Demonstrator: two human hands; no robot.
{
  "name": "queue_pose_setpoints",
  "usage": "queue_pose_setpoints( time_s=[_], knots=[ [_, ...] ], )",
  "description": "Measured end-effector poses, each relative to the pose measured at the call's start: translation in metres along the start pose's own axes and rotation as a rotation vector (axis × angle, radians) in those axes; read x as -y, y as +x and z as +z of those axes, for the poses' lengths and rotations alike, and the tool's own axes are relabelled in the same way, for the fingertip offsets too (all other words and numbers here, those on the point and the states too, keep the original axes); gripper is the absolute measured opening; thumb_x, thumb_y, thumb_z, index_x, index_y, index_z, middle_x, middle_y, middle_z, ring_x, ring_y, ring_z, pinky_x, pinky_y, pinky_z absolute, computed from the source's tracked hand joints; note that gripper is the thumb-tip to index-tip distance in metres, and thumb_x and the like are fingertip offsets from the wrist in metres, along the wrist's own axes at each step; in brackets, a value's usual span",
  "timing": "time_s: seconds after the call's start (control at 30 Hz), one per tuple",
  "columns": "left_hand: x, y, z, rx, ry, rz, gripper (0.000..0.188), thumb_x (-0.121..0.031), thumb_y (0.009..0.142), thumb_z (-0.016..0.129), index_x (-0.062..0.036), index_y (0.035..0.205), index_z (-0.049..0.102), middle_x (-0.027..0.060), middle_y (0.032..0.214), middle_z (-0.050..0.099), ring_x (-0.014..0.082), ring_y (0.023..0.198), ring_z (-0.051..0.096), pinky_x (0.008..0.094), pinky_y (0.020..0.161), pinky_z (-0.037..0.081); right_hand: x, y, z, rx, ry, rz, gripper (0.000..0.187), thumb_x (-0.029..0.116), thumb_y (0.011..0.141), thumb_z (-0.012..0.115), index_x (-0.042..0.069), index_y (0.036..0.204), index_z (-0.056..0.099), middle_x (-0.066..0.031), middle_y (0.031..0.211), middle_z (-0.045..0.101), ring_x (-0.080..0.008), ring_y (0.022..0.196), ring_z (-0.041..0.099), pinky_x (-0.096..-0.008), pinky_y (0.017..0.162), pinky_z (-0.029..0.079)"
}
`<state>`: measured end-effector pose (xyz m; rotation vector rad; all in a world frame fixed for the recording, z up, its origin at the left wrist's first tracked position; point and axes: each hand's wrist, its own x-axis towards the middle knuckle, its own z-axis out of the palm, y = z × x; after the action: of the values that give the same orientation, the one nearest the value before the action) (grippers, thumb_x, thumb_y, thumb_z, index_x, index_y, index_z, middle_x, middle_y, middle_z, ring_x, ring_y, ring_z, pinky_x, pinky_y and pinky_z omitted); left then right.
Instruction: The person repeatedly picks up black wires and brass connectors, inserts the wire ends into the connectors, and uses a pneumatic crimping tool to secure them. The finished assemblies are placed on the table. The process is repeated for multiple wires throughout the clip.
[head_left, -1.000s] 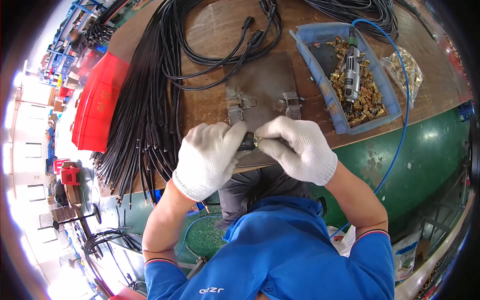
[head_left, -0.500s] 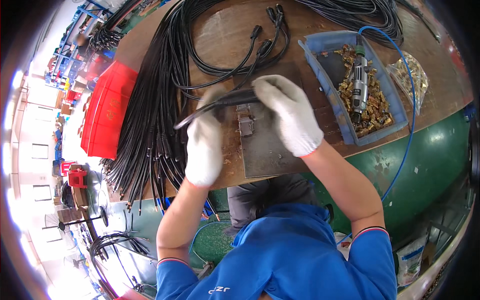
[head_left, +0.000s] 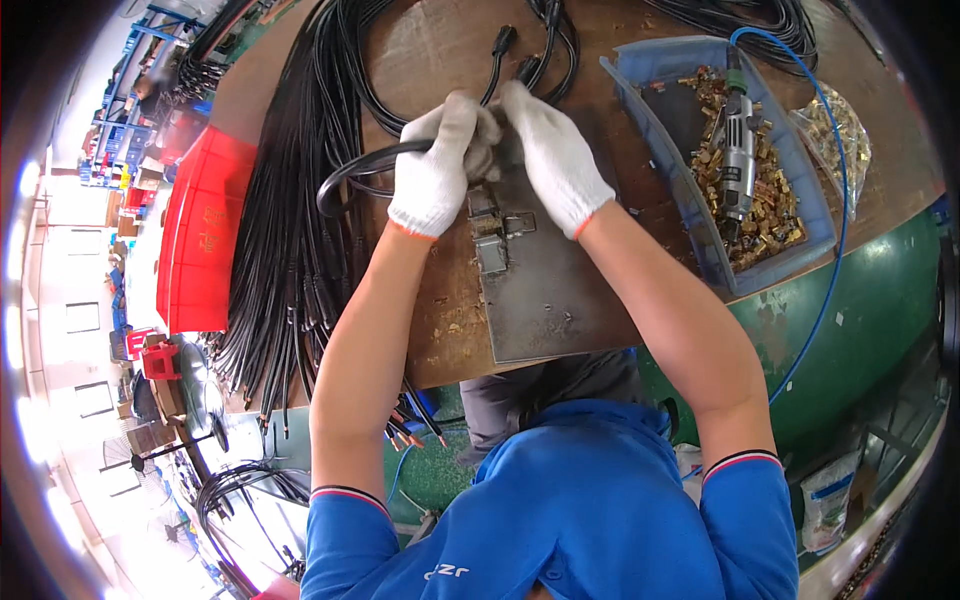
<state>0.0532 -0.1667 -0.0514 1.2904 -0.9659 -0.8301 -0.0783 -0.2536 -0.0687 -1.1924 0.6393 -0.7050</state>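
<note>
Over a green floor stands a worn brown worktable, and above its surface a thick black cable bends in a curve into the left hand, whose gloved fingers are closed around it. The right hand, gloved too, reaches in just beside; its fingertips are bunched, and whether they pinch anything cannot be told, since the cable's end is hidden between the gloves. To handle this well, I would keep the grip close to the end, let the curve stay wide rather than kinked, and keep the slack off the metal clamp on the dark plate below. To the left lies a bundle of black cables; to the right, a blue bin holds brass fittings and a silver tool, with a clear bag beyond. As for writing, the red bin bears yellowish characters, and the blue shirt carries pale lettering on the chest.
</note>
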Motion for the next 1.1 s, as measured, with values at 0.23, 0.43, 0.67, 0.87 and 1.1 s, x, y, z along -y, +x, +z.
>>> queue_pose_setpoints(
  time_s=[0.23, 0.43, 0.67, 0.87, 1.1],
  knots=[
    [0.009, 0.028, -0.006, 0.042, -0.026, -0.001, 0.058, -0.051, 0.114, 0.053, -0.0014, 0.088, 0.066, -0.0029, 0.06, 0.046, 0.0084, 0.053, 0.04, 0.0299, 0.055, 0.045, -0.022, 0.04, 0.001, 0.125, 0.136, 0.051, 0.066, 0.063, 0.112, 0.048, 0.001, 0.112, 0.07, -0.0049, 0.094, 0.069, -0.017, 0.084, 0.066, -0.0314, 0.08, 0.051],
    [0.042, 0.031, -0.029, 0.004, 0.147, 0.099, 0.016, -0.009, 0.103, 0.06, 0.0012, 0.104, 0.072, 0.0098, 0.086, 0.073, 0.0176, 0.08, 0.069, 0.0347, 0.069, 0.056, -0.003, 0.025, 0.017, 0.162, -0.179, -0.028, 0.064, 0.063, 0.1, 0.064, 0.001, 0.109, 0.078, -0.0093, 0.094, 0.075, -0.0183, 0.088, 0.068, -0.034, 0.083, 0.054],
    [0.057, 0.036, -0.027, 0.111, 0.449, 0.408, 0.017, -0.004, 0.1, 0.058, 0.0042, 0.102, 0.072, 0.0139, 0.088, 0.076, 0.0226, 0.082, 0.073, 0.0356, 0.073, 0.057, -0.033, 0.025, 0.029, 0.038, 0.021, -0.287, 0.04, 0.028, 0.107, 0.054, -0.001, 0.112, 0.081, -0.0095, 0.106, 0.079, -0.0162, 0.102, 0.069, -0.0299, 0.095, 0.052],
    [0.061, 0.025, -0.008, -0.054, 0.18, 0.316, 0.018, -0.008, 0.105, 0.062, 0.0021, 0.106, 0.077, 0.0051, 0.098, 0.077, 0.0127, 0.089, 0.069, 0.0302, 0.08, 0.057, -0.033, 0.026, 0.025, -0.016, -0.278, -0.336, 0.041, 0.042, 0.101, 0.055, 0.018, 0.101, 0.087, -0.0164, 0.101, 0.08, -0.0341, 0.098, 0.075, -0.042, 0.091, 0.057],
    [0.053, 0.021, 0.001, -0.295, 0.319, 0.267, 0.026, -0.017, 0.112, 0.054, 0.0, 0.109, 0.073, 0.0051, 0.103, 0.075, 0.0138, 0.091, 0.066, 0.0327, 0.079, 0.055, -0.03, 0.04, 0.013, 0.096, -0.301, -0.268, 0.054, 0.05, 0.103, 0.056, 0.004, 0.12, 0.078, -0.0241, 0.12, 0.076, -0.039, 0.118, 0.071, -0.0428, 0.104, 0.052]
  ],
)
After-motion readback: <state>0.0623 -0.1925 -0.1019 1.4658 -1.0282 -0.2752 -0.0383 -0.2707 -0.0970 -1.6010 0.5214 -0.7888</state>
